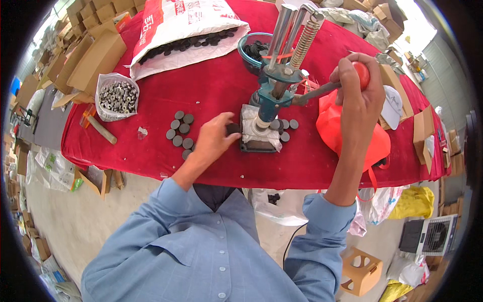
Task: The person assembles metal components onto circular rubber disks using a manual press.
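Hand press (274,95) sits mid-table on red cloth (211,85), base near the front edge. Right hand (354,88) raised, arm extended up, fingers wrapped shut around the red knob (363,74) of the lever. Left hand (214,138) low, reaching to the press base, fingertips pinching a dark disc (233,129). More discs (180,133) lie just left.

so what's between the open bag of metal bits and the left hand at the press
In the head view, a cluster of dark round discs lies on the red tablecloth between the bag of metal bits and the left hand.
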Motion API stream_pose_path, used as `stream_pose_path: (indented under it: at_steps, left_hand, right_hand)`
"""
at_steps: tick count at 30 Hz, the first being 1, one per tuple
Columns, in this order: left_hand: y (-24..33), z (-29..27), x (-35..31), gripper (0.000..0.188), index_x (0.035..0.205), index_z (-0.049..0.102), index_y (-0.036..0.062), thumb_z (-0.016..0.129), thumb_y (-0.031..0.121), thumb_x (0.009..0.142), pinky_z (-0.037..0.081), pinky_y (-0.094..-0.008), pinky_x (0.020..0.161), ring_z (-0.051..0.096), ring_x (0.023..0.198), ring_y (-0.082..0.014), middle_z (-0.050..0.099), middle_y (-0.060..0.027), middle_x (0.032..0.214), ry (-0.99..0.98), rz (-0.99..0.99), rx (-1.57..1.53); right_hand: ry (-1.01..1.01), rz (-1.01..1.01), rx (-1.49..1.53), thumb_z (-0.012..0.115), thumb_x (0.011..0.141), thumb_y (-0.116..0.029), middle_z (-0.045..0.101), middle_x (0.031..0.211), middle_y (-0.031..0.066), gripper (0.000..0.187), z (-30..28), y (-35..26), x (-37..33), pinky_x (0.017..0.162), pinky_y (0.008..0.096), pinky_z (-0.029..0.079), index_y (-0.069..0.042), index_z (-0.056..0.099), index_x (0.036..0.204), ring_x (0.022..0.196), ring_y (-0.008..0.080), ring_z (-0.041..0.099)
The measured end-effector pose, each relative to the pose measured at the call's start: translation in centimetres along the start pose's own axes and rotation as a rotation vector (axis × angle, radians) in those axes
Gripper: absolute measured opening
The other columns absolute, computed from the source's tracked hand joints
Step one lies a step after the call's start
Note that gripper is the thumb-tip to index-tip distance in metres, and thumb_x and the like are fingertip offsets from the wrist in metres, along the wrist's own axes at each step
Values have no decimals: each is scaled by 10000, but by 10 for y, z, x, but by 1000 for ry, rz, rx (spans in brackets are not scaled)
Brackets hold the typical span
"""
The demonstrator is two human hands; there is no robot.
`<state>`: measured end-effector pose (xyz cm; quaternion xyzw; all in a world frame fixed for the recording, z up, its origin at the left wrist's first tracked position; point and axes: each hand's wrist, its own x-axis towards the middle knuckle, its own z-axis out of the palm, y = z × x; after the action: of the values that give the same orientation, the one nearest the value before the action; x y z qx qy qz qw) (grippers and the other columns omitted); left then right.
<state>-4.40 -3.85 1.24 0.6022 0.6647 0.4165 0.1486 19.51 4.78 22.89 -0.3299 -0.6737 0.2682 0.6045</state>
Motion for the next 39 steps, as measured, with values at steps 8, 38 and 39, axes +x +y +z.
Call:
stream_pose_path:
  at_steps: [8,38,39]
  left_hand:
    - [25,56,30,713,1352,506,16,901,143,772,588,-465,782,711,860,-394,718,-217,1048,-3,149,-82]
    - [-50,-40,-6,552,1321,666,12,853,177,829,588,-409,778,712,835,-303,741,-149,1093,111,-26,122]
    - [-41,-31,-5,552,1321,666,12,853,177,829,588,-409,778,712,835,-303,741,-149,1093,112,-31,121]
  right_hand:
    - [-20,69,38,698,964,-182,639,898,70,182,9,-4,9,634,283,522,-14,637,1002,750,123,636]
    - [124,-275,92,642,1053,-364,641,1124,263,356,-17,77,-187,594,292,527,-81,459,1165,657,183,584]
    - [103,-260,91,633,1054,-323,643,1118,264,323,-18,67,-178,604,293,529,-69,464,1163,659,180,586]
